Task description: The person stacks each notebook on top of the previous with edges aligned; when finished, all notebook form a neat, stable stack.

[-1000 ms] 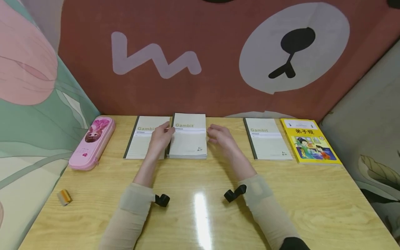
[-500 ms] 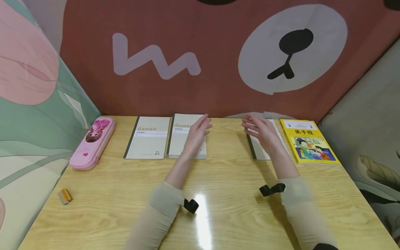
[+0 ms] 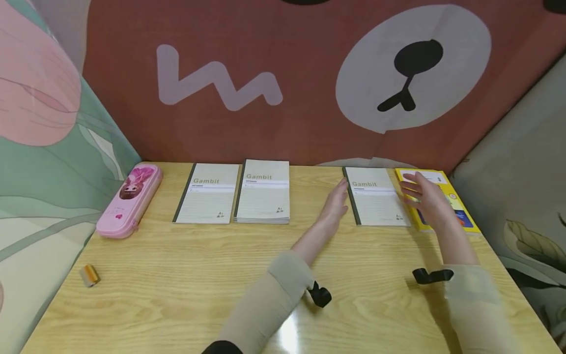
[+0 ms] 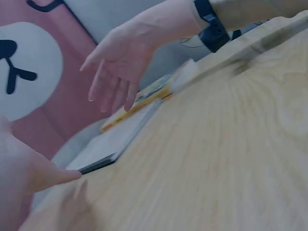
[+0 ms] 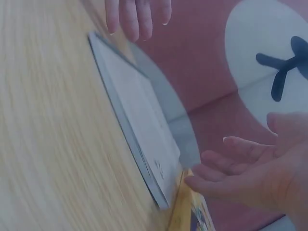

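Note:
My left hand is at the dark spine of the single Gambit notebook, fingers extended and nothing held. On that notebook's other side, my right hand hovers over the yellow picture book, partly hiding its cover; its fingers are spread loosely and empty. The right wrist view shows the notebook lying flat between both hands. Left of them lie a stack of Gambit notebooks and another notebook beside it.
A pink pencil case lies at the table's left back, with a small orange and grey eraser in front of it. A brown wall covering with a cartoon print rises directly behind the wooden table.
Both hands have moved right, away from the notebook stack. The left came to the single notebook, and the right passed over it to the yellow book. The books have stayed where they were.

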The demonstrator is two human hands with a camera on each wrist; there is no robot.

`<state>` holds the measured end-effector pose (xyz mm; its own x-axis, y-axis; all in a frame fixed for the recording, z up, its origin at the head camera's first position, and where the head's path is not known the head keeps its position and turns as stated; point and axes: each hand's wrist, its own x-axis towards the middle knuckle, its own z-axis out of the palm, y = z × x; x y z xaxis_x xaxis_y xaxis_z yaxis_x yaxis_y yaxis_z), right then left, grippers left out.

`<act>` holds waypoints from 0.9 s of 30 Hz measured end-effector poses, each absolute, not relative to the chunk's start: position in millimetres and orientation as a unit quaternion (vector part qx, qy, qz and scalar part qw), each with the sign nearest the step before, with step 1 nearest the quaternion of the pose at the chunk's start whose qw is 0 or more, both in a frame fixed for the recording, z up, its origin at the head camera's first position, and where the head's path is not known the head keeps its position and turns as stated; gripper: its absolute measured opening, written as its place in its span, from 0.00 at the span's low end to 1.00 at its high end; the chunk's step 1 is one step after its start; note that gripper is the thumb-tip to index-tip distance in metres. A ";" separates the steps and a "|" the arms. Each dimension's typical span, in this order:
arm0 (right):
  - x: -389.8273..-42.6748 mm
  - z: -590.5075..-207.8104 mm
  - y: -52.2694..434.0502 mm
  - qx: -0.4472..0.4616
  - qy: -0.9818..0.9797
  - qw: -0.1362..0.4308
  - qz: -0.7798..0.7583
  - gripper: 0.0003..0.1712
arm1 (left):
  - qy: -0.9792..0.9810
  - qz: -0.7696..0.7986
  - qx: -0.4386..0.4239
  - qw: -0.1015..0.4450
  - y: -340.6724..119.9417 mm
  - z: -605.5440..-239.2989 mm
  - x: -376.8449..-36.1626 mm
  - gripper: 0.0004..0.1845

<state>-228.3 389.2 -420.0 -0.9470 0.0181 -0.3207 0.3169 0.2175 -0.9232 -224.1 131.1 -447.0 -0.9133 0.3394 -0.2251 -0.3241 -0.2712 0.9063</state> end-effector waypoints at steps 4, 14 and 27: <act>-229.3 -422.5 397.5 0.116 0.777 0.142 -0.602 0.51 | 0.538 0.816 -0.019 0.208 148.6 -453.2 -223.3 0.33; -235.3 -417.7 391.8 0.143 0.785 0.177 -0.577 0.56 | 0.518 0.831 -0.050 0.194 151.0 -454.9 -226.6 0.33; -240.2 -424.4 400.0 0.164 0.720 0.236 -0.632 0.41 | 0.575 0.783 -0.102 0.215 139.0 -454.0 -233.8 0.24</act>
<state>-240.2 400.0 -424.4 -0.8348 -0.0620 -0.5470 0.5345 0.1467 -0.8324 -233.8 139.0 -454.0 -0.8870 0.2197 -0.4062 -0.4534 -0.2470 0.8564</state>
